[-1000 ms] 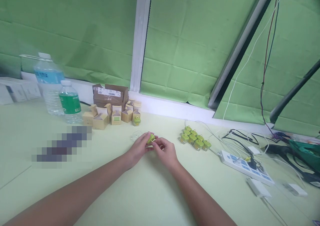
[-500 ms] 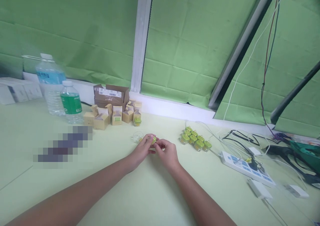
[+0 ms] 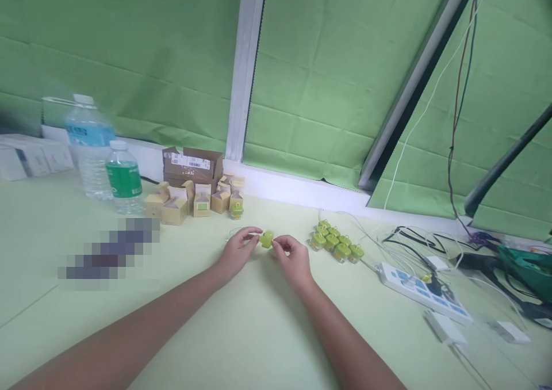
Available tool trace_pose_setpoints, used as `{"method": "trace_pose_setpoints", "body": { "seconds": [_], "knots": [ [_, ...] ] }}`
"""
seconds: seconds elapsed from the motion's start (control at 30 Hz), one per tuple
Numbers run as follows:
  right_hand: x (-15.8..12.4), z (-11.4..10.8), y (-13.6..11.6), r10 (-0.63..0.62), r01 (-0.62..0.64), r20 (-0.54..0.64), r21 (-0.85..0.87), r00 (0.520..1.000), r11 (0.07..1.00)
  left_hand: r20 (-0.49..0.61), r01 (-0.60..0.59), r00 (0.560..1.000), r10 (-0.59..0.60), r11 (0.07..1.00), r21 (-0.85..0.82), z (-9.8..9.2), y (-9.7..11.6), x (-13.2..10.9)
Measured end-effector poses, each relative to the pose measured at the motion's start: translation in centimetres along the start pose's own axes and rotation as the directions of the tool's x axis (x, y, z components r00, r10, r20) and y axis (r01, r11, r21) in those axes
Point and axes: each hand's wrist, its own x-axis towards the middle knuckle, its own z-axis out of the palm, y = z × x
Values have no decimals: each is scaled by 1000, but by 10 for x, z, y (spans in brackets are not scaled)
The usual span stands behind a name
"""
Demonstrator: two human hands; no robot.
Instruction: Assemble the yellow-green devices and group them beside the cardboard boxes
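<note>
Just above the middle of the table, a small yellow-green piece is held between my two hands. It resembles the green tops of the little clear jars nearby. My left hand pinches its left side between thumb and fingertips. On the right side, the thumb and fingers of my right hand close on its edge. Something clear lies behind my left hand, mostly hidden. A group of green-topped jars with loops stands to the right. One more such jar stands by the small boxes.
Several opened small cardboard boxes stand at the back left, before a larger brown box. Left of them are a green-labelled bottle and a big water bottle. A power strip with tangled cables lies at right.
My hands have drawn apart slightly, and the green piece between them now shows more fully. My left fingers have shifted left off its top. The clear thing behind is more covered.
</note>
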Motion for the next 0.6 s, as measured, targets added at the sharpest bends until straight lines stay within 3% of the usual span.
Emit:
{"method": "trace_pose_setpoints", "body": {
  "seconds": [0.1,0.23,0.6],
  "knots": [
    [2,-1,5,7,-7,22,9,1000,1000,68,-156,987,147,977,144,-5,-1,2],
    [4,0,8,-4,2,58,32,998,999,148,-258,962,227,934,245,-6,0,0],
    [2,1,6,29,-36,80,93,996,995,129,-267,962,241,926,265,-7,0,1]
  ]
}}
